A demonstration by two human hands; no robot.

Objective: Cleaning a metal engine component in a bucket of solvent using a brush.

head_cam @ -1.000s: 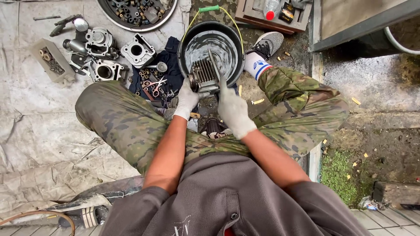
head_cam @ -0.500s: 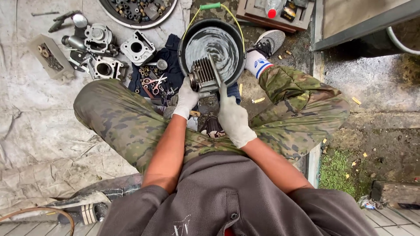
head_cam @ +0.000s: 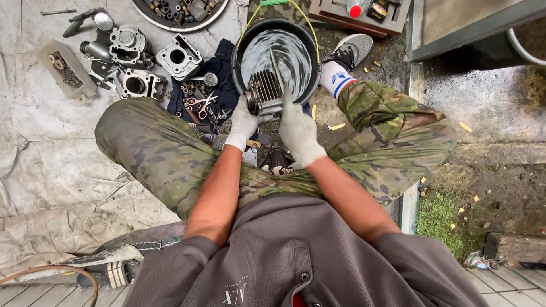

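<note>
Pushed farther out over the black bucket (head_cam: 242,68) since the earlier frames, with the thin metal blade (head_cam: 276,69) now angled across the finned grey cylinder (head_cam: 264,91). Both white-gloved: left hand (head_cam: 243,123) clamped on that cylinder at the bucket's near rim, right hand (head_cam: 297,132) closed round the blade's handle just beside it. Best worked with short strokes along the ribbed fins, casting kept steady above the swirling grey liquid; bare cast engine parts (head_cam: 139,62) lying left of the bucket.

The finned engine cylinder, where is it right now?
In the head view, the finned engine cylinder sits top centre, held by the left hand over the near rim of the black bucket, with the right hand beside it.
</note>
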